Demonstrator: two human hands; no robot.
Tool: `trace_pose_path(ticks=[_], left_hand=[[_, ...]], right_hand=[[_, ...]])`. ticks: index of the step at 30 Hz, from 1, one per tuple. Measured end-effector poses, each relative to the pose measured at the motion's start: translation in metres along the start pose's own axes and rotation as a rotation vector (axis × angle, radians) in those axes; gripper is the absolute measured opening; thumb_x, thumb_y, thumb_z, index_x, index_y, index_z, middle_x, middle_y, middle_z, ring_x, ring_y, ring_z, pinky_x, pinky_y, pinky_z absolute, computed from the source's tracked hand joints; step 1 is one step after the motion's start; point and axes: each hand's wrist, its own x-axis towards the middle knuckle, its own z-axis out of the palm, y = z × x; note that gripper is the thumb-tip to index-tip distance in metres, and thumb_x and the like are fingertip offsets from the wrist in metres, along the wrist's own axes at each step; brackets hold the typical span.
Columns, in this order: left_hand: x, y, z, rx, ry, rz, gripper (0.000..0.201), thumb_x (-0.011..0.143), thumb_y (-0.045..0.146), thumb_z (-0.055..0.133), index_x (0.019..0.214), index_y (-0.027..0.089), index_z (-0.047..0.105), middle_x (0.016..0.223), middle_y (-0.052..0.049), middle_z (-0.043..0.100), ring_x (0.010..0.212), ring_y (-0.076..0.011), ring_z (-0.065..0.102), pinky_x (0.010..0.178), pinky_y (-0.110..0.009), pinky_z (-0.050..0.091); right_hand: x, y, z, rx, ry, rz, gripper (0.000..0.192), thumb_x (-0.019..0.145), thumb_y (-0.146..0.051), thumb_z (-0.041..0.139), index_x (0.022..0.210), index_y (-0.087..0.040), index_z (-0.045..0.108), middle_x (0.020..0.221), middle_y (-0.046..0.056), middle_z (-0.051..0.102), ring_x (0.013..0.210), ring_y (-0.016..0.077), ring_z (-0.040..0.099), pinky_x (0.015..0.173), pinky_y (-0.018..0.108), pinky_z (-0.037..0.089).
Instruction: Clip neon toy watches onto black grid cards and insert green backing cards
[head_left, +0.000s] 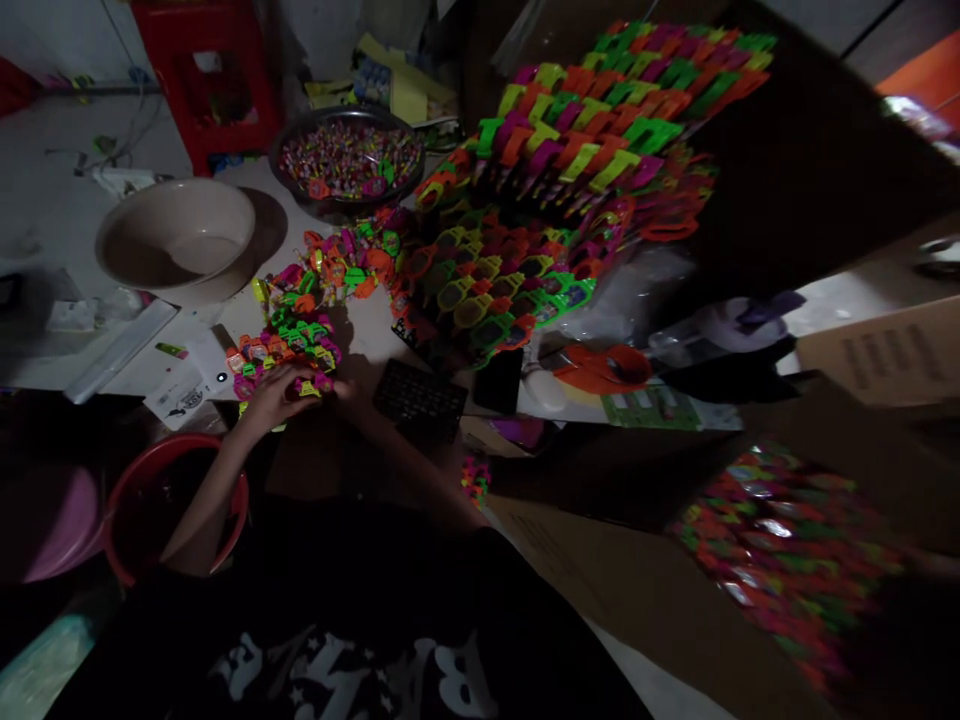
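My left hand (272, 402) is closed around small yellow and pink plastic toy watches (309, 386) at the table's front edge. From the right, my right hand (349, 397) reaches to their pink end with its fingers curled; shadow hides whether it pinches them. Just beyond my hands lies a loose pile of orange, green, pink and yellow toy watches (296, 325). A large stack of similar bright toy watches (480, 280) rises to the right of the pile.
A beige basin (176, 240) stands at left, and a dark bowl (349, 160) of small colourful pieces sits behind. A black keypad-like panel (421, 392) lies right of my hands. Below the table are a red bucket (124, 510) and, at right, a carton (622, 570) near bagged colourful pieces (787, 545).
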Motion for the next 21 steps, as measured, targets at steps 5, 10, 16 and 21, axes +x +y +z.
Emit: trace_pose_path(ticks=[5, 10, 16, 21], left_hand=[[-0.001, 0.002, 0.001, -0.010, 0.007, 0.031, 0.026, 0.085, 0.043, 0.062, 0.102, 0.023, 0.064, 0.101, -0.005, 0.064, 0.098, -0.0208, 0.060, 0.087, -0.036, 0.047], [-0.004, -0.001, 0.005, 0.037, 0.043, -0.061, 0.043, 0.080, 0.046, 0.068, 0.116, 0.023, 0.060, 0.118, -0.008, 0.059, 0.111, -0.0235, 0.057, 0.095, -0.039, 0.046], [-0.009, 0.001, 0.009, 0.119, 0.022, -0.053, 0.041, 0.083, 0.045, 0.065, 0.119, 0.026, 0.060, 0.124, -0.009, 0.059, 0.119, -0.0263, 0.054, 0.101, -0.044, 0.043], [-0.009, 0.006, 0.011, 0.185, 0.036, -0.036, 0.043, 0.087, 0.046, 0.059, 0.122, 0.023, 0.058, 0.121, -0.009, 0.062, 0.116, -0.0235, 0.057, 0.099, -0.039, 0.045]], right_hand=[[-0.010, -0.010, 0.010, 0.047, 0.106, 0.020, 0.034, 0.094, -0.018, 0.046, 0.124, -0.012, 0.058, 0.122, 0.011, 0.064, 0.110, 0.0175, 0.059, 0.095, 0.025, 0.043], [-0.004, -0.005, 0.011, 0.096, 0.070, 0.029, 0.035, 0.092, -0.020, 0.046, 0.123, -0.012, 0.059, 0.120, 0.012, 0.064, 0.109, 0.0208, 0.060, 0.094, 0.030, 0.045], [0.004, 0.025, -0.007, 0.230, -0.108, -0.064, 0.026, 0.085, -0.021, 0.054, 0.107, -0.012, 0.064, 0.110, 0.009, 0.068, 0.099, 0.0197, 0.062, 0.090, 0.030, 0.047], [0.036, 0.057, -0.047, 0.138, 0.082, 0.179, 0.025, 0.087, -0.021, 0.048, 0.103, -0.013, 0.066, 0.090, 0.006, 0.070, 0.079, 0.0167, 0.065, 0.080, 0.029, 0.051]])
